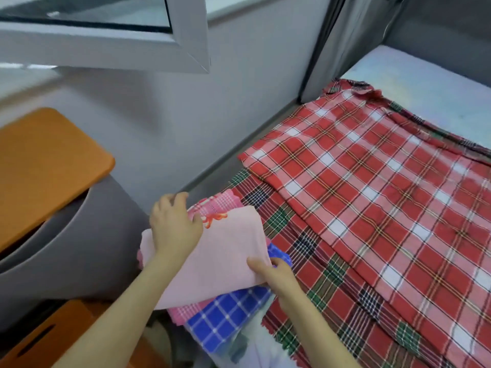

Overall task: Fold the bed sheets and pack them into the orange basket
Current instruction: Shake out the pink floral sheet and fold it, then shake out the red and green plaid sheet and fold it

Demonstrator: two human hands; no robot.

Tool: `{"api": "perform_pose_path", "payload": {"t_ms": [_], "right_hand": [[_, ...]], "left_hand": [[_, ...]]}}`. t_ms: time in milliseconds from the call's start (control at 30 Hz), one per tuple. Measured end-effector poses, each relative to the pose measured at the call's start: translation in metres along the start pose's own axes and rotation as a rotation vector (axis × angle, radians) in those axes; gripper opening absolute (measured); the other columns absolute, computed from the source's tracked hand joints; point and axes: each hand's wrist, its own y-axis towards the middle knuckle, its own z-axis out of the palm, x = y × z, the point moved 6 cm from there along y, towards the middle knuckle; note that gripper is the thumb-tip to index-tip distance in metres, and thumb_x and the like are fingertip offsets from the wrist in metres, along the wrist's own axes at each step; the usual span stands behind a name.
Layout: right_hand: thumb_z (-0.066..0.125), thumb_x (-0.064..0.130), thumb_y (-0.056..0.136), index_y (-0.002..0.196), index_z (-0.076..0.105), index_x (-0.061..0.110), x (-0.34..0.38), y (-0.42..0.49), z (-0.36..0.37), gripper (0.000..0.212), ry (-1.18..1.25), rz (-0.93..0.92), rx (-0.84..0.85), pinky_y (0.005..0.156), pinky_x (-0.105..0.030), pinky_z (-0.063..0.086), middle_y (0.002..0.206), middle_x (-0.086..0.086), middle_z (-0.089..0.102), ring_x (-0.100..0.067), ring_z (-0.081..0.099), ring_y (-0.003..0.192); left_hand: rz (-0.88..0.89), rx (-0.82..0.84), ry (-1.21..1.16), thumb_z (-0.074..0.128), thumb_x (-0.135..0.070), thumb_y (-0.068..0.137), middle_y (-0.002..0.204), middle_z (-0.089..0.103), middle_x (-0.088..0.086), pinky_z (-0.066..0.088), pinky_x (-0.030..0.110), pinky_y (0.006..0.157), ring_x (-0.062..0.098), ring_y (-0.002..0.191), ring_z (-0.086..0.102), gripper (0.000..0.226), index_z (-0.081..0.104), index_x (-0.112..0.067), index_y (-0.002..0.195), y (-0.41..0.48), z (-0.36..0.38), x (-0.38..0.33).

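Observation:
A folded pale pink sheet (pixel 225 251) tops a small stack at the bed's near left corner, over a pink checked cloth (pixel 220 201) and a blue checked cloth (pixel 225 317). My left hand (pixel 172 221) grips the stack's far left side, thumb on top. My right hand (pixel 271 272) pinches the pink sheet's near right edge. A red and white plaid sheet (pixel 372 181) lies folded flat on the bed, on a darker red and green plaid sheet (pixel 318 274). The orange basket (pixel 39 338) shows at the lower left, below an orange lid (pixel 45 166).
A grey rounded bin (pixel 87 248) stands between the orange parts, left of the bed. An open window sash (pixel 106 49) juts out above it. A grey wall runs along the bed's far side, a grey curtain (pixel 345 35) hangs at its head, and a pale mattress (pixel 425 83) shows beyond the sheets.

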Motion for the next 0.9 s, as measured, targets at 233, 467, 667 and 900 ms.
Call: {"api": "perform_pose_path", "payload": {"t_ms": [233, 467, 667, 900], "right_hand": [[0.063, 0.051, 0.083, 0.118, 0.060, 0.011, 0.028, 0.064, -0.116, 0.053, -0.235, -0.075, -0.321, 0.092, -0.039, 0.048, 0.119, -0.008, 0.063, -0.024, 0.060, 0.105], [0.051, 0.059, 0.088, 0.152, 0.013, 0.024, 0.029, 0.143, -0.182, 0.082, -1.172, 0.047, -0.372, 0.093, -0.037, 0.048, 0.135, -0.010, 0.052, -0.030, 0.054, 0.118], [0.068, 0.065, 0.071, 0.150, -0.008, 0.035, 0.060, 0.239, -0.208, 0.114, -1.432, 0.056, -0.351, 0.112, -0.060, 0.014, 0.159, -0.012, 0.007, -0.041, 0.011, 0.143], [0.084, 0.054, 0.055, 0.146, -0.020, 0.039, 0.049, 0.296, -0.216, 0.139, -1.375, 0.153, -0.257, 0.109, -0.061, 0.021, 0.156, -0.018, -0.016, -0.047, 0.000, 0.142]], "left_hand": [[0.060, 0.084, -0.106, 0.056, -0.016, 0.087, 0.123, 0.056, 0.019, 0.037, 0.041, 0.099, 0.037, 0.116, 0.048, 0.039, 0.056, -0.006, 0.124, 0.070, 0.042, -0.051], [0.054, 0.187, -0.105, 0.050, -0.011, 0.087, 0.105, 0.065, 0.018, 0.046, 0.039, 0.083, 0.037, 0.102, 0.058, 0.022, 0.064, -0.002, 0.101, 0.154, 0.116, -0.107], [-0.110, 0.278, -0.018, 0.049, -0.005, 0.084, 0.095, 0.064, 0.026, 0.048, 0.038, 0.074, 0.040, 0.091, 0.061, 0.019, 0.062, 0.007, 0.091, 0.243, 0.205, -0.123], [-0.312, 0.320, 0.005, 0.057, -0.014, 0.087, 0.113, 0.062, 0.026, 0.047, 0.040, 0.085, 0.039, 0.107, 0.059, 0.030, 0.060, 0.008, 0.108, 0.288, 0.299, -0.104]]}}
